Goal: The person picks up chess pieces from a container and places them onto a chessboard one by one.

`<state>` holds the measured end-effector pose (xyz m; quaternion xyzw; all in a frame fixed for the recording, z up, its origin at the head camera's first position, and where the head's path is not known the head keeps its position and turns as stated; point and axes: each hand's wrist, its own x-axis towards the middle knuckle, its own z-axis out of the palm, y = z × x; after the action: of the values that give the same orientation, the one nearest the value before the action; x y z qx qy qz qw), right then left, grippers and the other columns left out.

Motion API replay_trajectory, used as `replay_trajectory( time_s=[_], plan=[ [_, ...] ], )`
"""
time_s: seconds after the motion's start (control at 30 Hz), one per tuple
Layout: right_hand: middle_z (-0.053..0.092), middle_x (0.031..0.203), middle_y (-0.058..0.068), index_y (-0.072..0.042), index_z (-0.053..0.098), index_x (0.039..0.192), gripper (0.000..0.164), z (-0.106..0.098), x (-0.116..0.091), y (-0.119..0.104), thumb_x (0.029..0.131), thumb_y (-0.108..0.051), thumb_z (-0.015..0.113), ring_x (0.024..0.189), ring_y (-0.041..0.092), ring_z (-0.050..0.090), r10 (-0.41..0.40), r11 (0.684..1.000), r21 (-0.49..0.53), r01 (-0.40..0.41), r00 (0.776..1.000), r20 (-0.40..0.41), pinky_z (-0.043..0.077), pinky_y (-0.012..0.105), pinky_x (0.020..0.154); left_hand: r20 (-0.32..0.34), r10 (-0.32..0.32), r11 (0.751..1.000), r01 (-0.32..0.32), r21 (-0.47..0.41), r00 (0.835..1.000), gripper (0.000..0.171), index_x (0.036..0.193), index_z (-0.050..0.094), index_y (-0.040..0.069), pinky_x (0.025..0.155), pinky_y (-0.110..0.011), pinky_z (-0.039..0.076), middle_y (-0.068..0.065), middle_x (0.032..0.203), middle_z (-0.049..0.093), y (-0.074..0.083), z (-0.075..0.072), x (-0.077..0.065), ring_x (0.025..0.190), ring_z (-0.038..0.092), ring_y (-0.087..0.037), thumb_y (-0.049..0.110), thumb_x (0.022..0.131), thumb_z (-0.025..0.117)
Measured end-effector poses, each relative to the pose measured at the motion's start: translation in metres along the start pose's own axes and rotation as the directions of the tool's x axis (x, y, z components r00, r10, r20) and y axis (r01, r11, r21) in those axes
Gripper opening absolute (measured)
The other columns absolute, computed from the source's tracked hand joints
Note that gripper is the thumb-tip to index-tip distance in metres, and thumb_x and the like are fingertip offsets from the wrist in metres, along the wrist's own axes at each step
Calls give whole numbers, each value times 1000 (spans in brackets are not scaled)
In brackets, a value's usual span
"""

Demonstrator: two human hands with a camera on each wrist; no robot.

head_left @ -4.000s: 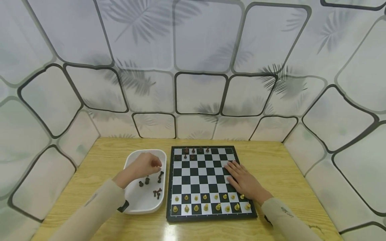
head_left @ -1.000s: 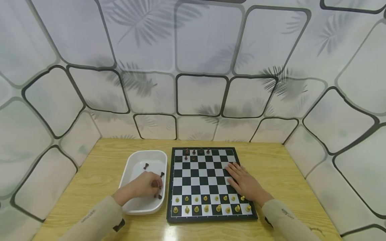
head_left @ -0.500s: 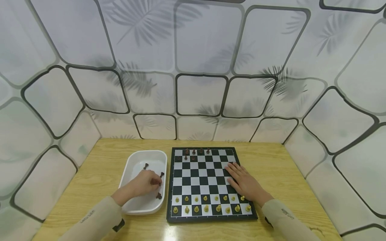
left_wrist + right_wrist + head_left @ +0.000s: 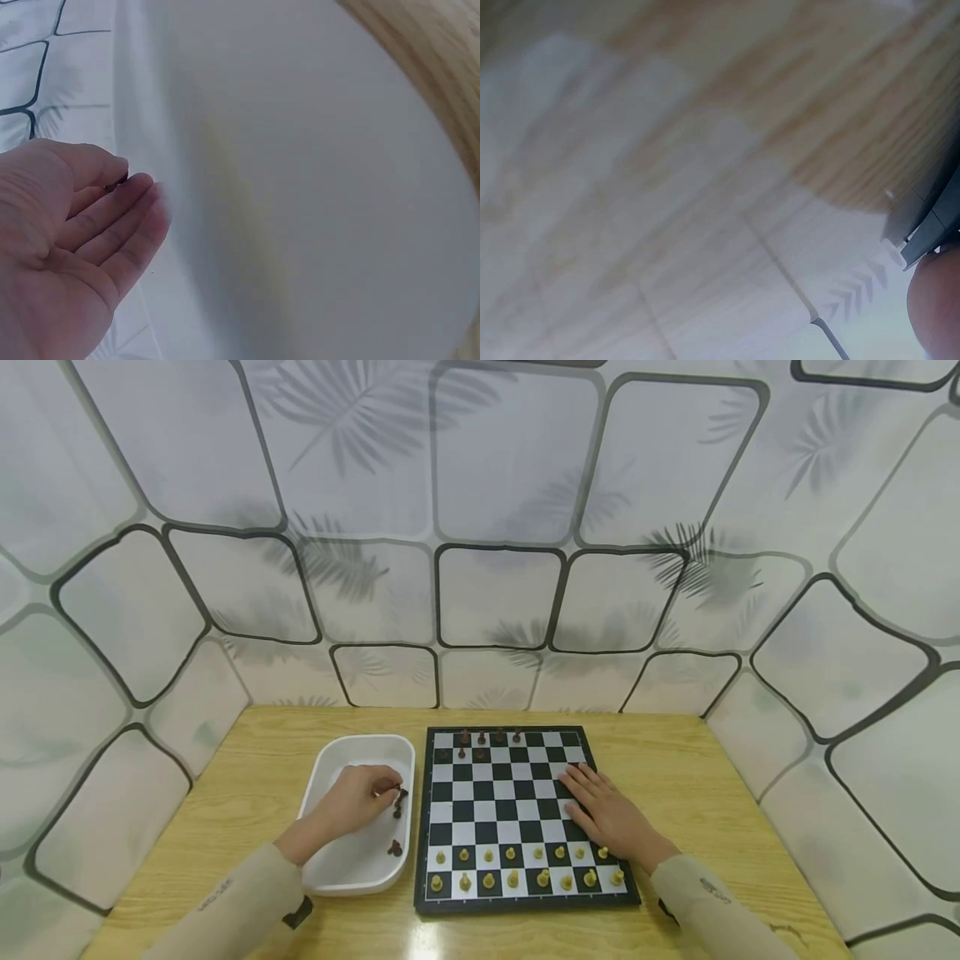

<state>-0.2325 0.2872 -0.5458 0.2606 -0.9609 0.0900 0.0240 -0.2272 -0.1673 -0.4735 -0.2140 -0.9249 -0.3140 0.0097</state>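
Note:
My left hand (image 4: 369, 792) is over the white tray (image 4: 337, 760), left of the chessboard (image 4: 517, 802). Its thumb and fingertips pinch a small dark chess piece (image 4: 392, 788). In the left wrist view the dark piece (image 4: 117, 183) shows as a dark speck between the thumb and the fingers (image 4: 112, 225). Two more dark pieces (image 4: 398, 807) lie loose in the tray near its right wall. My right hand (image 4: 606, 814) lies flat, fingers straight, on the right side of the board. The right wrist view is blurred and shows only the board's edge (image 4: 930, 217).
Several dark pieces (image 4: 480, 740) stand on the board's far rows. Yellow pieces (image 4: 512, 867) fill the two near rows. The wooden table (image 4: 675, 777) is enclosed by patterned walls at the back and on both sides.
My left hand has moved from the tray's near part toward its far end and now covers the piece that lay there. The right hand has not moved.

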Motion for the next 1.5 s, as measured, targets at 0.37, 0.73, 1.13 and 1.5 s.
replay_trajectory(
  time_s=[0.37, 0.73, 1.13, 1.5],
  plan=[
    [38, 169, 15, -8, 40, 162, 60, 0, -1, 0, 111, -39, 49, 159, 39, 31, -1, 1000, 8, 1, 1000, -9, 28, 58, 127, -83, -18, 999, 15, -34, 996, 17, 112, 77, 3, 83, -41, 64, -9, 103, 81, 13, -15, 23, 93, 77, -22, 5, 96, 71],
    [38, 169, 15, -8, 40, 162, 60, -1, -1, -1, 111, -38, 49, 159, 40, 30, -3, 1000, 6, 3, 1000, -10, 28, 59, 127, -80, -43, 996, 36, -81, 996, 17, 110, 78, 5, 80, -37, 63, -8, 101, 80, 33, -10, 53, 89, 74, -18, 11, 96, 70],
    [39, 169, 14, -9, 41, 162, 60, 0, -1, 0, 111, -40, 49, 158, 39, 32, -5, 1000, -5, 5, 1000, -17, 29, 58, 127, -42, 0, 998, -3, -65, 999, 22, 113, 79, 6, 73, -33, 60, -8, 100, 79, 61, 11, 92, 84, 71, -16, 13, 94, 70],
    [41, 168, 15, -8, 42, 161, 59, -1, 0, -1, 111, -38, 50, 157, 40, 34, -18, 1000, -5, 17, 999, -34, 31, 59, 126, -29, -2, 986, -2, -165, 1000, 16, 106, 76, -1, 65, -26, 58, -9, 91, 77, 66, 35, 117, 72, 68, -12, 8, 93, 73]
  ],
)
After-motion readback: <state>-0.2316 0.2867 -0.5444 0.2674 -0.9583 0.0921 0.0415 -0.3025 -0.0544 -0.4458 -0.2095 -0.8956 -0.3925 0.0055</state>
